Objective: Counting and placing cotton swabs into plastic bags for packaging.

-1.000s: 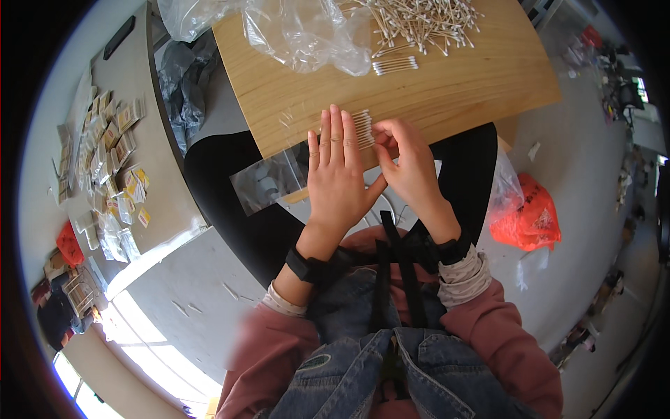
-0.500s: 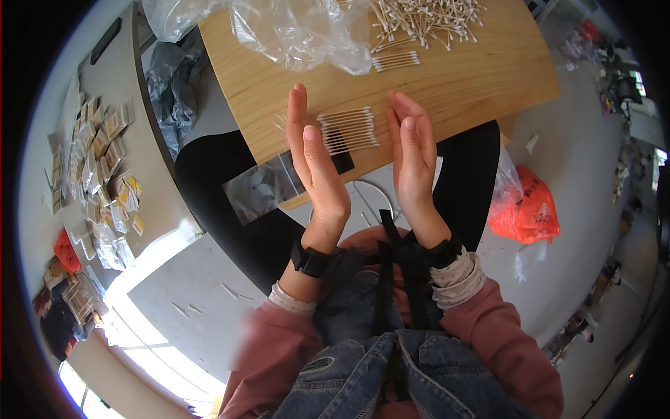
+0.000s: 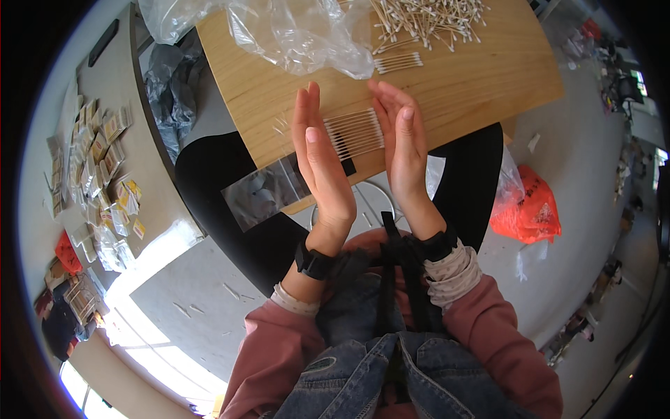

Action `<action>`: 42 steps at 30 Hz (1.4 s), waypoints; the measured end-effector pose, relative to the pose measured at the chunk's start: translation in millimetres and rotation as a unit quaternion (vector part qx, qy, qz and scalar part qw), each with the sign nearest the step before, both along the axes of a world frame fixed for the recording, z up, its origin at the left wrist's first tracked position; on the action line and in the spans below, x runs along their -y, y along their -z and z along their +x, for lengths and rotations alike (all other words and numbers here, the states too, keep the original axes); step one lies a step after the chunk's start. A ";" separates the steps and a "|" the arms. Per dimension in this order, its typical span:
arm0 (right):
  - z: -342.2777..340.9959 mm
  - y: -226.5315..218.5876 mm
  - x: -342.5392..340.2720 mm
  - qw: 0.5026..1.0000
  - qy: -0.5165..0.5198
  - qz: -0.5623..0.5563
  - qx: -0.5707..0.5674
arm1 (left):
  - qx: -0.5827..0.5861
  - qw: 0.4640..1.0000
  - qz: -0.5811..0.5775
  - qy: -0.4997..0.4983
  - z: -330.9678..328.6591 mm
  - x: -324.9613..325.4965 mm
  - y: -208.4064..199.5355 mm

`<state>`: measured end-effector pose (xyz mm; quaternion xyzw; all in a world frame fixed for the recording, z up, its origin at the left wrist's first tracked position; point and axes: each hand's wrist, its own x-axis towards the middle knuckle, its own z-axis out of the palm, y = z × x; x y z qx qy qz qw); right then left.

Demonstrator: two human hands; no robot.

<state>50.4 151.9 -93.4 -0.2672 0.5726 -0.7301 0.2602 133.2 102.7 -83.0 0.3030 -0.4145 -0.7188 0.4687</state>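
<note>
Several cotton swabs [image 3: 355, 134] lie side by side in a neat row near the front edge of the wooden table. My left hand [image 3: 322, 164] is held on edge at their left ends, fingers stretched out. Facing it at the right ends, my right hand [image 3: 406, 143] has its fingers extended and slightly curved. Both palms are close against the swab tips; I cannot tell whether every tip is touched. A dark patch [image 3: 349, 167] shows partly under the row. Farther back lies a smaller group of swabs [image 3: 398, 63], with a loose heap of swabs [image 3: 436, 24] behind it.
A clear plastic bag [image 3: 296, 38] spreads over the back left of the table [image 3: 488, 77]. A flat transparent pouch [image 3: 262, 192] overhangs the front left edge. On the left, another table holds many small packs [image 3: 98, 150]. A red bag [image 3: 527, 213] stands on the right.
My right hand has moved left, narrowing the gap between my palms. The row of swabs has shifted slightly right and now sits close between both hands.
</note>
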 end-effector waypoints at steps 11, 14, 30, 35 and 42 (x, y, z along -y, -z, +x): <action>-11.4 6.9 18.4 0.873 0.013 0.191 -0.449 | -0.024 0.999 0.012 -0.022 12.3 -2.0 2.1; -11.8 9.3 32.6 0.806 -0.007 0.235 -0.543 | -0.017 1.000 0.006 -0.021 13.5 -4.7 3.1; -8.1 13.2 41.4 0.765 -0.054 0.225 -0.601 | 0.037 0.997 -0.059 -0.037 58.0 15.4 -26.3; -10.4 15.4 37.1 0.768 -0.087 0.222 -0.595 | 0.388 0.872 -0.285 0.088 124.3 45.3 -35.1; 18.3 12.4 41.3 0.761 -0.101 0.213 -0.604 | 0.498 0.736 -0.428 0.166 136.0 53.0 -22.8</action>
